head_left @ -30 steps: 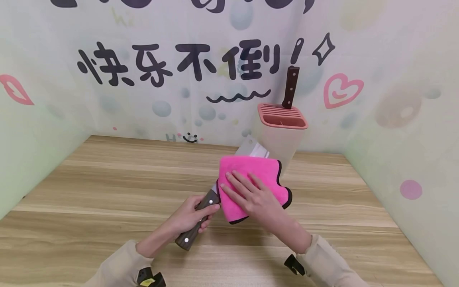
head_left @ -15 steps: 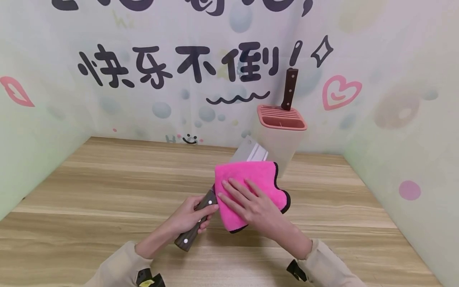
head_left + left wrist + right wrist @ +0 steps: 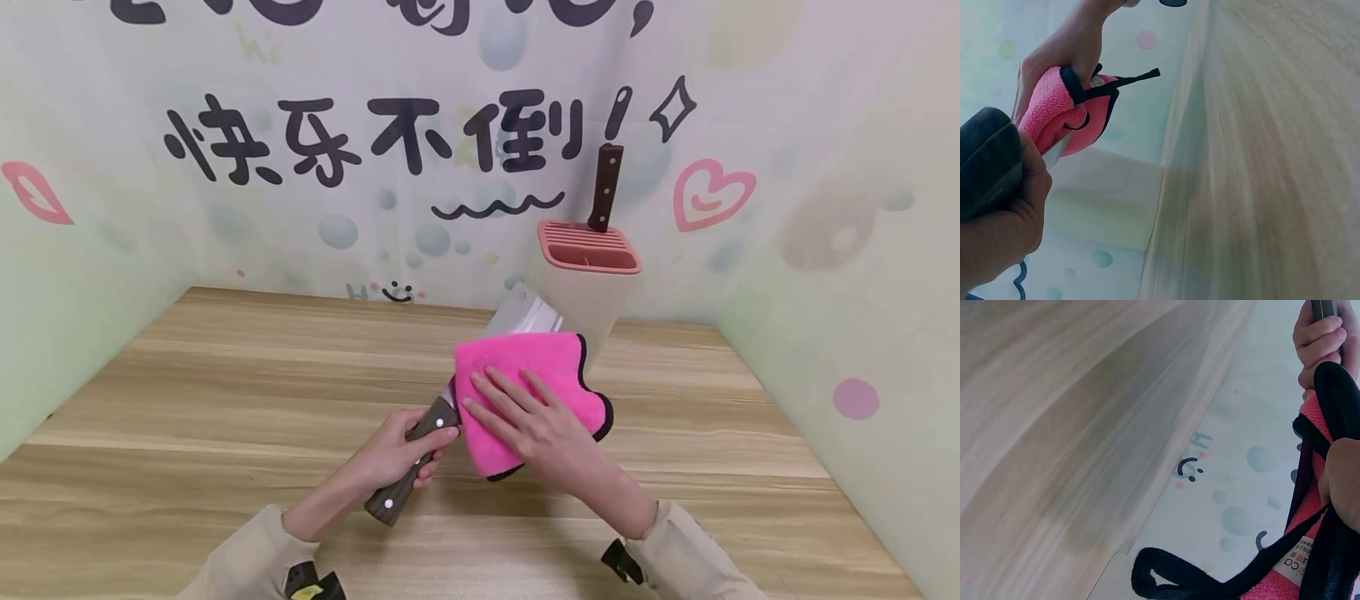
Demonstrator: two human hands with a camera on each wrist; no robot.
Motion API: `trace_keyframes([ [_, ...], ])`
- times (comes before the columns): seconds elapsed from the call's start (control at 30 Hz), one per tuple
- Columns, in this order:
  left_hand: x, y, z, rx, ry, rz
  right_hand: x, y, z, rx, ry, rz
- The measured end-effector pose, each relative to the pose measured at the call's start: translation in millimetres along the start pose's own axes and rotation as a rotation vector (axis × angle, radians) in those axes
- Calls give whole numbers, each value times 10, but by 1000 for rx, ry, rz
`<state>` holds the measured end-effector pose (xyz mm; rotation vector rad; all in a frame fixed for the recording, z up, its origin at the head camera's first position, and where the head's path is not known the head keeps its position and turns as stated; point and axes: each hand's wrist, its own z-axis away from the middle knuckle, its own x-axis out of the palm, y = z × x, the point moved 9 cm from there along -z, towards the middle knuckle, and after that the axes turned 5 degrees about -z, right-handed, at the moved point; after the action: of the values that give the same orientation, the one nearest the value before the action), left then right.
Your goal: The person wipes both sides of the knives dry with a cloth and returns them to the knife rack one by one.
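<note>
In the head view my left hand [image 3: 401,450] grips the dark riveted handle of a cleaver [image 3: 517,310], whose wide blade points away to the upper right. A pink cloth [image 3: 525,350] with black edging is folded over the blade and covers most of it. My right hand [image 3: 551,433] lies on top of the cloth with fingers extended. From below, in the right wrist view, the thumb [image 3: 1344,481] pinches the cloth [image 3: 1314,406] against the underside. The left wrist view shows the cleaver and cloth held above the table.
A cream knife block [image 3: 581,292] with a pink slotted top stands behind the blade tip, close to it. One brown-handled knife [image 3: 606,187] is upright in it. The wooden table [image 3: 262,375] is bounded by printed walls at the back and both sides.
The cloth and right hand slid along the blade toward the handle, then slightly back toward the tip. The left hand keeps its grip on the cleaver handle, nearly still.
</note>
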<state>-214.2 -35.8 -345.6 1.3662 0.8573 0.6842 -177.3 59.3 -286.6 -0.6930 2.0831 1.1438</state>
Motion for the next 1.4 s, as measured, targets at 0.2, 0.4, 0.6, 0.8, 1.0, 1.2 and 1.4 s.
trace_keyframes([
  [0.2,-2,7,1,8,7,3,6,119,7,57,-24,-12],
  [0.4,3,7,7,11,0,-13,14,248,46,106,10,-54],
  [0.6,7,-4,17,6,-3,-26,53,406,77,173,8,-84],
  [0.8,20,-1,23,35,-20,-18,88,568,123,255,-20,-99],
  [1.0,26,-4,24,54,-36,-11,105,702,145,311,-12,-132],
  [1.2,30,-24,29,44,-42,-5,120,803,186,363,-2,-149],
  [1.4,27,-31,28,41,-39,-7,158,883,231,421,-35,-175],
])
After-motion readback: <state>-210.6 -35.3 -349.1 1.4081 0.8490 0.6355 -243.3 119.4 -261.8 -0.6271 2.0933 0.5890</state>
